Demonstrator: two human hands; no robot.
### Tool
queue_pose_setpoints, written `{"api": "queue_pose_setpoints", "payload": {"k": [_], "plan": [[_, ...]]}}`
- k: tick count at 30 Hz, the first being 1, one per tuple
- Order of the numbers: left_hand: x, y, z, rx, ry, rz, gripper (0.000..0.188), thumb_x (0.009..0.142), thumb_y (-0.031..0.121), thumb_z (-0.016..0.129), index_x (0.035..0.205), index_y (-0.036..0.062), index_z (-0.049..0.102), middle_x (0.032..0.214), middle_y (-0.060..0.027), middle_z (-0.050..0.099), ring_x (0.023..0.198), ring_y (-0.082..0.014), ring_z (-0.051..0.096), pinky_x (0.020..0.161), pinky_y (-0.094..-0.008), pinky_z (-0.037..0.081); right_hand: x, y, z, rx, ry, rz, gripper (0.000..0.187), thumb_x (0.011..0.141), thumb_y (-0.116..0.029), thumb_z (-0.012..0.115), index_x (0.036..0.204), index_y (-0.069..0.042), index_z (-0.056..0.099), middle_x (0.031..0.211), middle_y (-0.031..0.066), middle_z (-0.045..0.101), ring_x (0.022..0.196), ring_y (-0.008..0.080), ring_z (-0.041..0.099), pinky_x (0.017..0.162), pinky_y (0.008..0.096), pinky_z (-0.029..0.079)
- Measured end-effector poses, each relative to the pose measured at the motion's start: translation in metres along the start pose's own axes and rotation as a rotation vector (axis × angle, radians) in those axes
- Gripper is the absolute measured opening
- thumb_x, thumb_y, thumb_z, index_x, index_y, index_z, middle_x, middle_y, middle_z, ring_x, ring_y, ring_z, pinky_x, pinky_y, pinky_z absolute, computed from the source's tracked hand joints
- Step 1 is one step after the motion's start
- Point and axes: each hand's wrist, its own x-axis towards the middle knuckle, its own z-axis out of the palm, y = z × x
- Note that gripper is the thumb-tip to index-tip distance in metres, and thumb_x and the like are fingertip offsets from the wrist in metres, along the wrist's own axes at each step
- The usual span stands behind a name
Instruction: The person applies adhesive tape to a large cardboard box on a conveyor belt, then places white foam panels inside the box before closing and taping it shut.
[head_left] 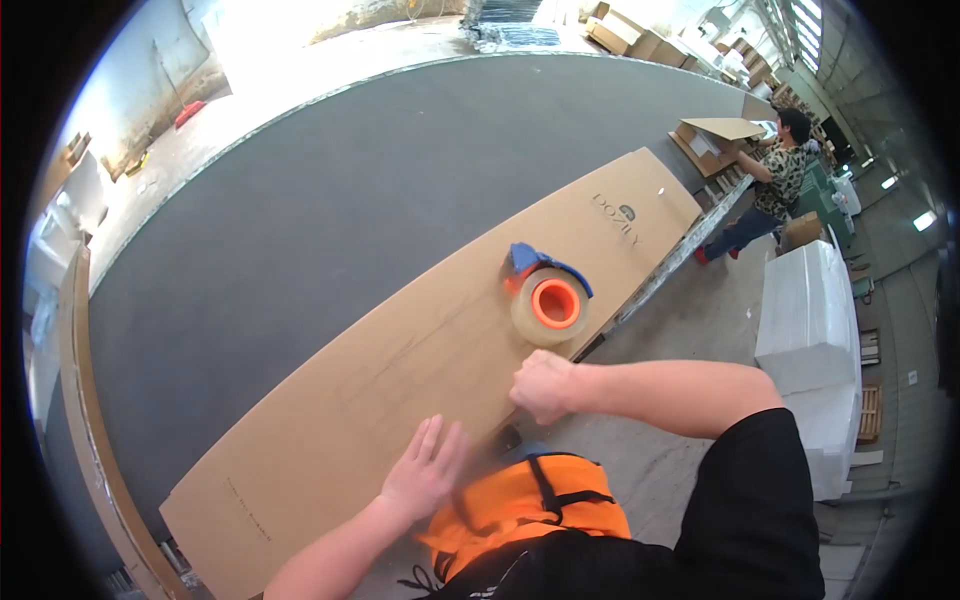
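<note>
A long, flat brown carton point(360, 360) lies slantwise over the dark grey table. On it rests a tape dispenser point(557, 303) with a blue part, an orange hub and a wide roll of clear tape. My right hand point(543, 387) is closed in a fist just below the dispenser, by the carton's near edge. Whatever its fingers hold, if anything, is hidden. Farther left, my left hand point(425, 470) is over the carton's near side with fingers stretched out. It is slightly blurred and nothing shows in it. Whether it touches the cardboard I cannot tell.
An orange bag point(535, 495) sits at my waist, against the near side. At the table's far right a person point(780, 170) handles an open carton point(705, 145). White wrapped blocks point(810, 350) stand on the floor at right. A brown beam point(85, 420) runs along the left.
</note>
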Motion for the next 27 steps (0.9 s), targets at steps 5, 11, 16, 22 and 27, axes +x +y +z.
{"api": "queue_pose_setpoints", "payload": {"k": [5,11,16,22,27], "plan": [[-0.004,0.015,-0.006,-0.055,0.010,-0.004,0.065,0.072,0.019,0.061,0.133,-0.0022,0.054,0.138,-0.0198,0.050,0.131,-0.0459,0.043,0.113,-0.0535,0.035,0.004,-0.025,0.000,0.221,-0.057,-0.217,0.024,0.067,-0.017,0.061,0.082,-0.003,0.074,0.082,0.0212,0.070,0.082,0.0380,0.069,0.073,0.0454,0.055],[-0.009,0.006,-0.004,-0.068,0.019,-0.011,0.058,0.080,0.021,0.059,0.133,-0.0012,0.055,0.139,-0.0193,0.050,0.131,-0.0425,0.045,0.113,-0.0515,0.036,0.059,-0.016,0.011,0.378,-0.328,-0.306,0.024,0.068,-0.017,0.062,0.083,-0.002,0.073,0.083,0.0231,0.070,0.082,0.0399,0.067,0.073,0.0476,0.054],[-0.010,0.007,-0.007,-0.078,0.031,-0.033,0.052,0.083,0.019,0.054,0.132,0.0001,0.056,0.139,-0.0170,0.051,0.131,-0.0404,0.045,0.113,-0.0493,0.037,0.054,-0.027,-0.005,0.359,-0.419,-0.213,0.020,0.069,-0.014,0.062,0.081,-0.002,0.073,0.083,0.0220,0.070,0.081,0.0382,0.067,0.071,0.0463,0.054],[-0.013,0.010,0.003,-0.051,0.055,-0.044,0.051,0.084,0.019,0.053,0.131,0.0006,0.057,0.139,-0.0155,0.051,0.131,-0.0378,0.047,0.113,-0.0478,0.037,0.066,-0.026,0.005,0.325,-0.435,-0.217,0.022,0.069,-0.014,0.062,0.083,-0.001,0.073,0.085,0.0218,0.070,0.081,0.0377,0.068,0.071,0.0447,0.054],[-0.014,0.009,-0.006,-0.087,0.108,-0.069,0.044,0.084,0.017,0.057,0.124,-0.0021,0.060,0.130,-0.0146,0.056,0.127,-0.0370,0.049,0.110,-0.0452,0.042,0.063,-0.033,0.003,0.369,-0.381,-0.158,0.020,0.066,-0.013,0.059,0.080,-0.005,0.072,0.081,0.0184,0.070,0.081,0.0382,0.067,0.071,0.0462,0.055]]}}
